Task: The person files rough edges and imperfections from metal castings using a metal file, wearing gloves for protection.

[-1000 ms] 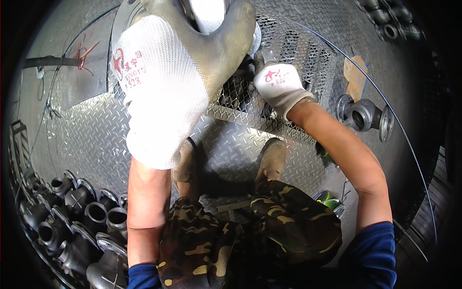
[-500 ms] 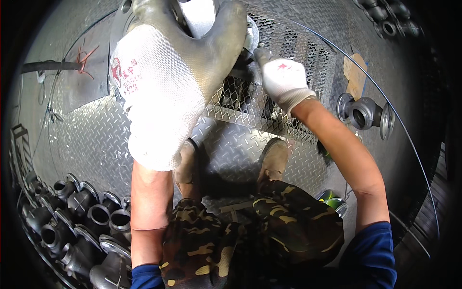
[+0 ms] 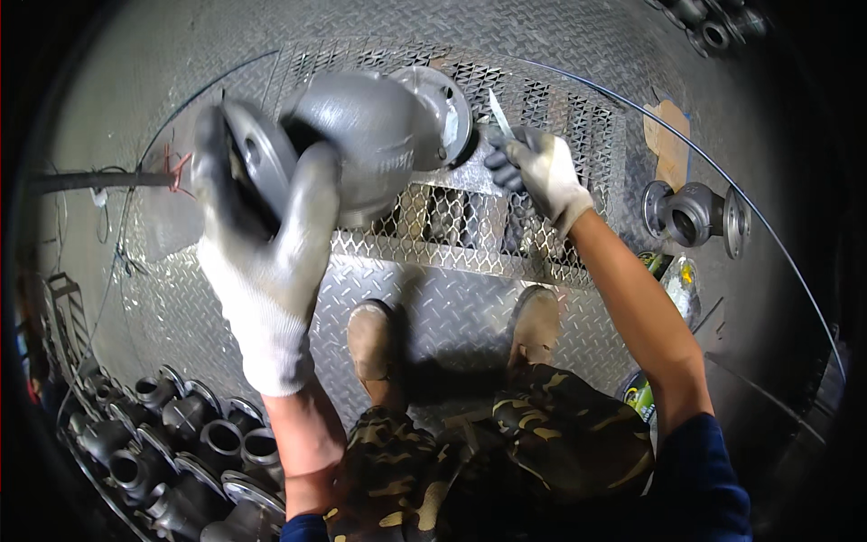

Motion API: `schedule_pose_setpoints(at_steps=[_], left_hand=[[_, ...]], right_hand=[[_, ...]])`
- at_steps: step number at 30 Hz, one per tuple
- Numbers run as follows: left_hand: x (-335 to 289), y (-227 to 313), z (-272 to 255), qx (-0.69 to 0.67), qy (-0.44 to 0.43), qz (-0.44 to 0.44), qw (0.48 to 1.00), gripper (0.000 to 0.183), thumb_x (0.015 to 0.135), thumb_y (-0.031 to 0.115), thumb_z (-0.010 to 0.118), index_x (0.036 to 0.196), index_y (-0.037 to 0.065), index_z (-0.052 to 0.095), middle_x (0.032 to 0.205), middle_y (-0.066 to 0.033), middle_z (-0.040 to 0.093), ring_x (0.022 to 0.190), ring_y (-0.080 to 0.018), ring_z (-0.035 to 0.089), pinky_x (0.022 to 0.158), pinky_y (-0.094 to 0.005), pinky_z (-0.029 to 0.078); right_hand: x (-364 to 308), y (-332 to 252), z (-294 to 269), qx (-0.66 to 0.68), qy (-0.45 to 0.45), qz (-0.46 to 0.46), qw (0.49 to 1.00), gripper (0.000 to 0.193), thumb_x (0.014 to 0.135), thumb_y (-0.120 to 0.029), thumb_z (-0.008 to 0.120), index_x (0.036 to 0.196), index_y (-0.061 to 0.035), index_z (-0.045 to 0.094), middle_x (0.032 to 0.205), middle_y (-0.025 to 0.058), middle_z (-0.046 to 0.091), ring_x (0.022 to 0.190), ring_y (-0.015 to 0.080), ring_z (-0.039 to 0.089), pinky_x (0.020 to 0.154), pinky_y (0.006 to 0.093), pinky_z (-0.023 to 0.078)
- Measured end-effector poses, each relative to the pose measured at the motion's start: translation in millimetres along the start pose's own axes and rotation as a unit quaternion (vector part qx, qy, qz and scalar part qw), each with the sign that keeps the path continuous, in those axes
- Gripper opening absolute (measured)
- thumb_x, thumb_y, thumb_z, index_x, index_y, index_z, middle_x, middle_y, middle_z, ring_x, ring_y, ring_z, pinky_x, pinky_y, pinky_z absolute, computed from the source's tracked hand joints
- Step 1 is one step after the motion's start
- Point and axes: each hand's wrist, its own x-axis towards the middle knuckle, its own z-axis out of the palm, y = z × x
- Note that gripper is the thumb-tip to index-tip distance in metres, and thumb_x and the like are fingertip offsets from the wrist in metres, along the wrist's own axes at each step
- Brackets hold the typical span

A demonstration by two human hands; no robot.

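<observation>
A grey cast-metal valve body (image 3: 357, 144) with round flanges is raised over a mesh-topped stand. My gloved left hand (image 3: 262, 190) is wrapped around its left flange (image 3: 260, 149), with thumb and fingers on opposite sides. The other flange (image 3: 442, 117) points right and has bolt holes and a pale patch on its face. Just right of that flange, my gloved right hand (image 3: 537, 167) is closed on a knife-like tool with a narrow, pale, pointed blade (image 3: 498, 113). The blade points up and away, apart from the valve body. Its handle is hidden in my fingers.
The metal mesh (image 3: 442, 221) spans the stand before me. Many similar valve bodies (image 3: 221, 438) crowd the lower left. One valve body (image 3: 691, 215) lies at right near cardboard (image 3: 668, 144). A thin cable (image 3: 722, 172) arcs around; the floor is tread plate (image 3: 452, 312).
My left hand has moved down and left, away from the camera, holding the valve body's flange. The valve body now shows more fully. My right hand has shifted slightly, and the blade is visible.
</observation>
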Motion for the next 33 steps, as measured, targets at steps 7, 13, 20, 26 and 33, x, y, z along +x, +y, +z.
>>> schedule_pose_setpoints(at_steps=[7, 13, 20, 26, 33], left_hand=[[-35, -68, -40, -0.099, -0.003, 0.005, 0.995, 0.060, 0.088, -0.005, 0.062, 0.144, -0.002, 0.040, 0.154, -0.0229, 0.031, 0.141, -0.0334, 0.033, 0.114, -0.0475, 0.030], [-46, -80, -53, -0.173, 0.051, -0.182, 0.966, 0.050, 0.098, 0.015, 0.054, 0.141, -0.007, 0.043, 0.104, -0.0099, 0.065, 0.079, -0.0103, 0.058, 0.071, -0.0233, 0.049], [-74, -155, -56, -0.314, 0.077, -0.219, 0.921, 0.035, 0.100, 0.021, 0.055, 0.127, 0.000, 0.058, 0.124, -0.0087, 0.062, 0.113, -0.0179, 0.057, 0.102, -0.0341, 0.043], [-72, -146, -41, -0.402, 0.070, -0.269, 0.872, 0.039, 0.100, 0.023, 0.053, 0.131, -0.001, 0.055, 0.126, -0.0108, 0.061, 0.117, -0.0194, 0.056, 0.104, -0.0351, 0.041], [-26, -45, -4, 0.140, -0.116, 0.129, 0.975, 0.034, 0.086, 0.016, 0.069, 0.117, 0.005, 0.061, 0.105, -0.0107, 0.064, 0.072, -0.0180, 0.068, 0.053, -0.0269, 0.057]], right_hand=[[64, 22, 43, 0.265, -0.018, -0.070, 0.961, 0.020, 0.094, -0.006, 0.053, 0.108, 0.0044, 0.063, 0.097, 0.0138, 0.067, 0.078, 0.0192, 0.066, 0.067, 0.0299, 0.055], [57, 6, 70, 0.161, 0.011, -0.082, 0.984, 0.028, 0.098, -0.017, 0.049, 0.102, 0.0053, 0.065, 0.073, 0.0115, 0.067, 0.051, 0.0167, 0.062, 0.043, 0.0306, 0.049], [33, 1, 51, -0.008, 0.093, -0.148, 0.985, 0.022, 0.094, -0.013, 0.058, 0.101, 0.0063, 0.066, 0.086, 0.0110, 0.069, 0.071, 0.0139, 0.063, 0.064, 0.0263, 0.051], [26, 11, 32, 0.048, 0.119, -0.119, 0.985, 0.018, 0.092, -0.011, 0.058, 0.096, 0.0034, 0.067, 0.083, 0.0078, 0.068, 0.070, 0.0117, 0.061, 0.061, 0.0259, 0.049], [51, 99, -82, -0.437, 0.182, -0.107, 0.874, 0.015, 0.091, -0.016, 0.061, 0.095, -0.0024, 0.066, 0.077, 0.0083, 0.069, 0.063, 0.0177, 0.063, 0.049, 0.0349, 0.051]])
